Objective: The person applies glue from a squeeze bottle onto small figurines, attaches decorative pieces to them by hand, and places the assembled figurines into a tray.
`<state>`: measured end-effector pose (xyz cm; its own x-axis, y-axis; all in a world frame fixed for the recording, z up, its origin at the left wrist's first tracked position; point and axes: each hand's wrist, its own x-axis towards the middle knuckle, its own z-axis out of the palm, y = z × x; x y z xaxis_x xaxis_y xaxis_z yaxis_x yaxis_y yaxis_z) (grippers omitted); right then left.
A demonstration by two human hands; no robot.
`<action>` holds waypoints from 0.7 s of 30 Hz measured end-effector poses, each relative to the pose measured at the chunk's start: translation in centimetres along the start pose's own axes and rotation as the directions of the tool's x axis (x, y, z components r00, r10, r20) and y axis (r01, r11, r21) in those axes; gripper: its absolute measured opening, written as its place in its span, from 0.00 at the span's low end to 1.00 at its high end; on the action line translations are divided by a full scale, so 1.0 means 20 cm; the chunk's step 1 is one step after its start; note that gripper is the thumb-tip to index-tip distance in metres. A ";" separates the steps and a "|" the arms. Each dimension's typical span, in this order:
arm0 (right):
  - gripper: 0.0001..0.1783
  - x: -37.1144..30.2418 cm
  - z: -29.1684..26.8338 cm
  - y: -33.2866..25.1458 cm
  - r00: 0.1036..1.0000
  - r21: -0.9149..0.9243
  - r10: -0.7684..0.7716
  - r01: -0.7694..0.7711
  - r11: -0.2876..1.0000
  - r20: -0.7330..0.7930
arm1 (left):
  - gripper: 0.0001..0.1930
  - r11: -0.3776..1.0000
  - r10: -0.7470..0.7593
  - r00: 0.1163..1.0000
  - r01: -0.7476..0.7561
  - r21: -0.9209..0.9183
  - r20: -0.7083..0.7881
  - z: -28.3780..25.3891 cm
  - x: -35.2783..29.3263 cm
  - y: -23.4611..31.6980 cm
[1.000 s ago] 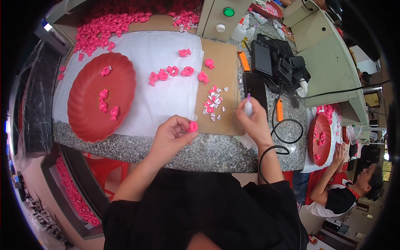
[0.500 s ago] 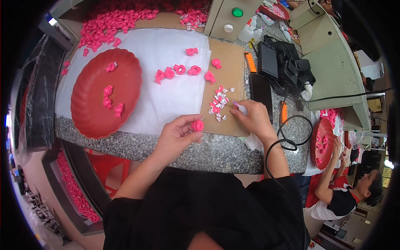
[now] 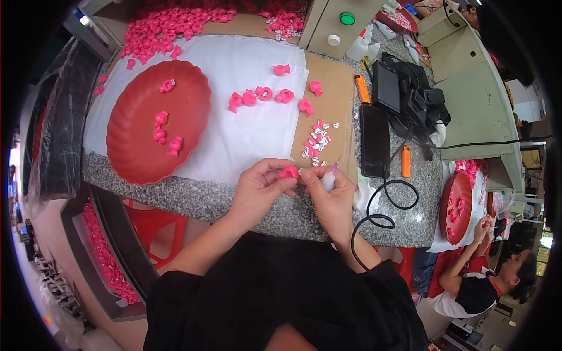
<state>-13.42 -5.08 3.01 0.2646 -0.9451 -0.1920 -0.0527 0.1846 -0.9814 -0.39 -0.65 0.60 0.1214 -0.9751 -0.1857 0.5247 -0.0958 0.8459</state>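
While a speckled stone counter [image 3: 202,196] bears a white sheet [image 3: 252,64], a red scalloped tray [image 3: 137,111] and brown cardboard [image 3: 331,82], both hands meet above its near edge. The right hand [image 3: 333,199], fingers curled in, holds a small bottle [image 3: 329,180]; the left hand [image 3: 260,187], thumb and fingers nearly together, pinches a pink piece [image 3: 287,172]. One pale bit [image 3: 301,171] shows at the right fingertips.

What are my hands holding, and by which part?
Left hand: a small pink piece, pinched by its sides between thumb and fingers. Right hand: a bottle, by its white body; whether the fingertips pinch something too is unclear.
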 end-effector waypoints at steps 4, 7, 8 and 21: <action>0.06 -0.01 0.01 0.01 1.000 -0.025 -0.011 0.011 1.000 0.007 | 0.13 1.000 -0.007 1.000 0.006 0.022 0.015 0.00 0.00 -0.01; 0.07 0.00 0.01 0.03 0.992 -0.185 -0.122 0.125 0.975 0.028 | 0.12 1.000 0.020 1.000 -0.020 0.015 0.002 0.00 0.00 -0.02; 0.07 -0.01 0.01 0.02 0.992 -0.186 -0.121 0.124 0.975 0.027 | 0.12 0.999 0.020 1.000 -0.020 0.033 0.004 -0.01 0.00 -0.02; 0.10 0.03 -0.02 -0.01 0.889 0.303 0.318 -0.419 0.856 0.331 | 0.10 0.992 -0.083 0.992 0.091 -0.086 0.091 -0.04 0.00 0.01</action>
<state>-13.73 -5.78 3.03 0.5368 -0.6919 -0.4829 0.1355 0.6356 -0.7600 0.50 -0.49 0.38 0.0004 -0.9778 -0.2095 0.6045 -0.1667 0.7790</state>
